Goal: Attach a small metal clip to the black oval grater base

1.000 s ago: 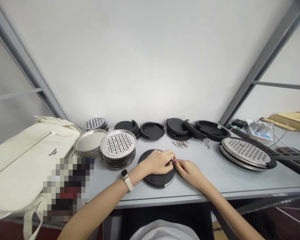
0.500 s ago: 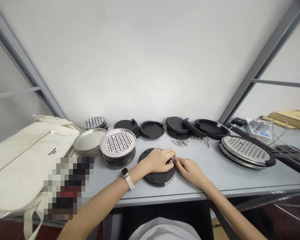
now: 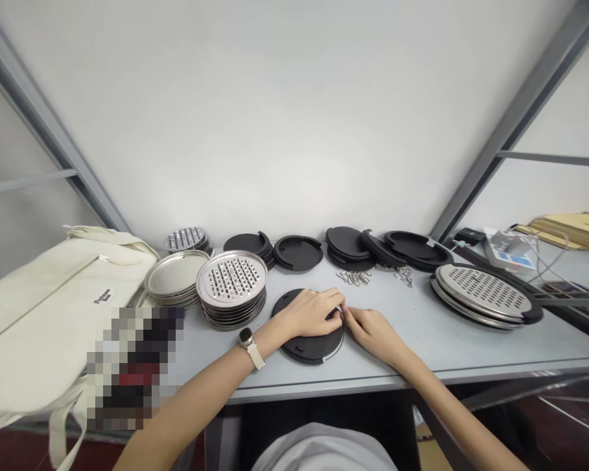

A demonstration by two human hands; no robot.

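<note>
A black round plastic plate point(image 3: 310, 348) lies on the table before me, a thin metal rim showing along its lower right edge. My left hand point(image 3: 317, 313) lies across its top, fingers curled closed around the right side. At that same edge my right hand point(image 3: 370, 332) is closed, thumb and forefinger pinched against the rim and touching the left fingertips. Whatever small piece sits between the fingertips is hidden. Several wire hooks point(image 3: 354, 279) lie behind the plate.
To the left stand a stack of round metal graters point(image 3: 232, 280), plain metal discs point(image 3: 177, 275) and a cream bag point(image 3: 53, 307). Black round holders point(image 3: 298, 254) line the wall. Oval graters point(image 3: 483, 291) and a white device point(image 3: 510, 254) lie right. The table's front edge point(image 3: 324, 391) is close.
Both hands stay at the plate's right edge with almost no movement. The view has shifted very slightly.
</note>
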